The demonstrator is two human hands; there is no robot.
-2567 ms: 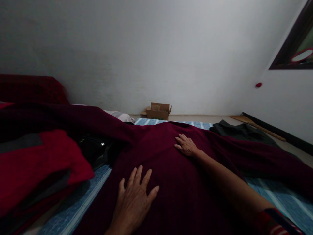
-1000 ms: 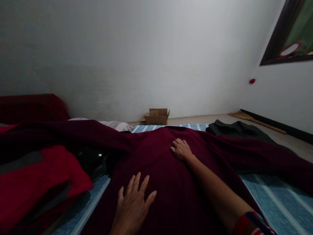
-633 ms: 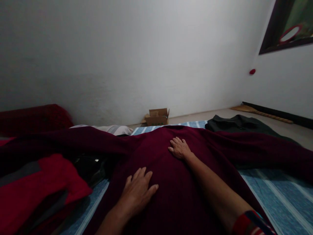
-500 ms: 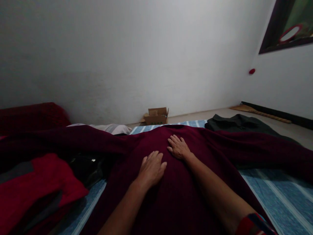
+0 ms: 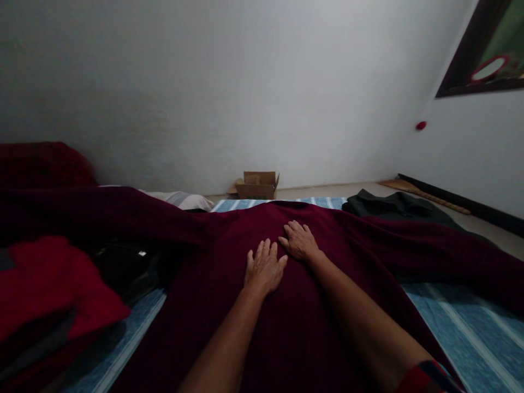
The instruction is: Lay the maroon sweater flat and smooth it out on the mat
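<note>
A dark maroon long-sleeved top (image 5: pixel 221 305) lies spread out in front of me, its sleeves stretched to both sides and its neckline at the far end. My left hand (image 5: pixel 265 268) rests palm down on the middle of its body, fingers stretched and slightly apart. Just beyond it and to the right, my right hand (image 5: pixel 299 240) also lies flat on the cloth, near the chest part. Neither hand grips anything. The two hands are close together, thumbs toward each other.
Beneath the top is a blue striped sheet (image 5: pixel 462 327). Red and grey clothing (image 5: pixel 53 289) and a black item (image 5: pixel 126 267) lie at left, a dark green folded garment (image 5: pixel 401 204) at right. An open cardboard box (image 5: pixel 257 188) stands by the wall (image 5: pixel 229 109).
My left hand has slid a little forward and right over the maroon cloth, nearer to my right hand. My right hand has hardly moved. The view has tilted slightly.
</note>
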